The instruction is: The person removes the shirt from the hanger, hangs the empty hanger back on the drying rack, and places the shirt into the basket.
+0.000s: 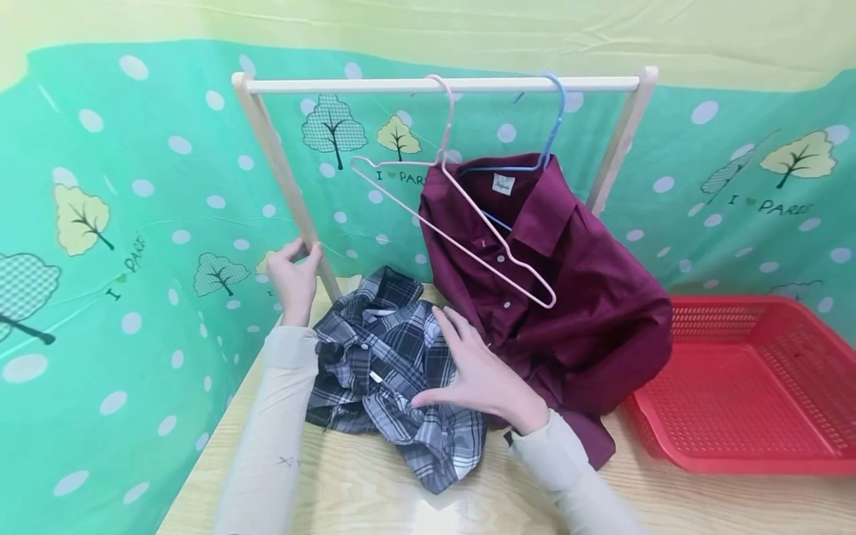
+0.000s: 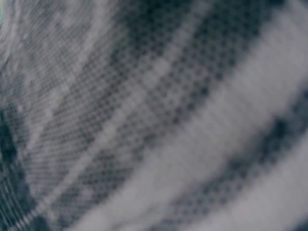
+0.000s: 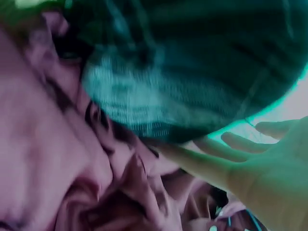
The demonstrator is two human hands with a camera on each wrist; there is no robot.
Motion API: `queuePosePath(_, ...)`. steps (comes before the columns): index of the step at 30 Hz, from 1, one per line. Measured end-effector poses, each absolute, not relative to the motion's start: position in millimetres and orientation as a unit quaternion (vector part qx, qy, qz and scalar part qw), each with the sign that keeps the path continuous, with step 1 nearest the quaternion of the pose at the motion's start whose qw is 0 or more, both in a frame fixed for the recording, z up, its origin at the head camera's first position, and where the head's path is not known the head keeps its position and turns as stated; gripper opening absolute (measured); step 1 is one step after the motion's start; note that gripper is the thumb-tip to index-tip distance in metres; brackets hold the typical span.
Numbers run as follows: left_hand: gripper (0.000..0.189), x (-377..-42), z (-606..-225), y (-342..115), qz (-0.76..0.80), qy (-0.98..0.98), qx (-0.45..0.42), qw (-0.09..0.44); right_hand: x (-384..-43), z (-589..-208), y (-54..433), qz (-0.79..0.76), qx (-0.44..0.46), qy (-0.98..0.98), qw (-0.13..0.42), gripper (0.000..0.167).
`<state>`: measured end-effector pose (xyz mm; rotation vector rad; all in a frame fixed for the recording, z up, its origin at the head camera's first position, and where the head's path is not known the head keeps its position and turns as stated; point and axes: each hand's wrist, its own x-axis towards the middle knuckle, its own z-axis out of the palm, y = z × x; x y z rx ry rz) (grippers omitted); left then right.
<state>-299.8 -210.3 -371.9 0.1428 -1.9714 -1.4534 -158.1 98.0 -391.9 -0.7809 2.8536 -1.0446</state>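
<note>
A crumpled grey-and-black plaid shirt (image 1: 374, 357) lies on the table under the left part of a clothes rack. My right hand (image 1: 475, 371) is over its right side, fingers stretched out and thumb spread apart. Straight fingers of that hand (image 3: 260, 168) also show in the right wrist view, beside plaid and maroon cloth. Beside the rack's left post (image 1: 287, 171) is my left hand (image 1: 294, 279), raised above the plaid shirt with its fingers loosely bent and no object seen in them. Blurred plaid cloth (image 2: 144, 115) fills the left wrist view.
From the rack's bar (image 1: 374, 85) hang a bare pink hanger (image 1: 468, 200) and a blue hanger (image 1: 556, 119) carrying a maroon shirt (image 1: 588, 312), whose lower part reaches the table. A red plastic basket (image 1: 756, 464) stands at the right. Behind is a green printed curtain (image 1: 180, 171).
</note>
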Motion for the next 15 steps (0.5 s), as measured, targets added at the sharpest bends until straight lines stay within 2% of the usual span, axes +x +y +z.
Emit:
queuePosePath(6, 0.022, -300, -373, -211, -0.558, -0.758, 0.059, 0.332, -159, -398, 83, -0.326, -0.232, 0.916, 0.019, 0.138)
queuePosePath(15, 0.023, -300, -371, -210, -0.559, -0.757, 0.060, 0.333, -165, -411, 64, -0.288, -0.249, 0.925, 0.009, 0.143)
